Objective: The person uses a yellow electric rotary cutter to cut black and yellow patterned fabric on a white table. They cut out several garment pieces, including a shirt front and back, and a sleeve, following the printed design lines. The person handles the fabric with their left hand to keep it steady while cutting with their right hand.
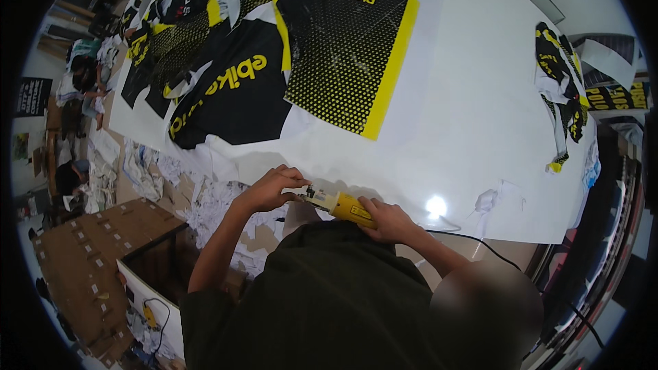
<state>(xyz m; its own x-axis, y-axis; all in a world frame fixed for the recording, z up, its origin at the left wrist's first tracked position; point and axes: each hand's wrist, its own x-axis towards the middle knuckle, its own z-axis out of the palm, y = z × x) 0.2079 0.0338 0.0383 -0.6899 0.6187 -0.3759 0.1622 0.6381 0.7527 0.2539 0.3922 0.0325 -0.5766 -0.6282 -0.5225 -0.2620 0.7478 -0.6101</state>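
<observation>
Across the near table edge lies a yellow corded electric fabric cutter [351, 210], held in front of my body. My right hand [388, 221] wraps round its yellow body. At its pale and metal head, my left hand [273, 190] has thumb and fingers curled in a pinch about the tip. Exactly what the left fingertips grip there is too small to make out. Beyond the hands, a black and yellow printed fabric panel [346, 55] lies flat on the white table [452, 130]. Another black panel [236, 106] lies to its left, partly overlapped.
More black and yellow fabric pieces [181, 34] pile up at the far left. Cut strips [562, 89] lie at the right. The cutter's black cord [493, 255] runs off right. White scraps [205, 192] and a cardboard-topped surface [99, 257] are at the left below the table. People sit farther left.
</observation>
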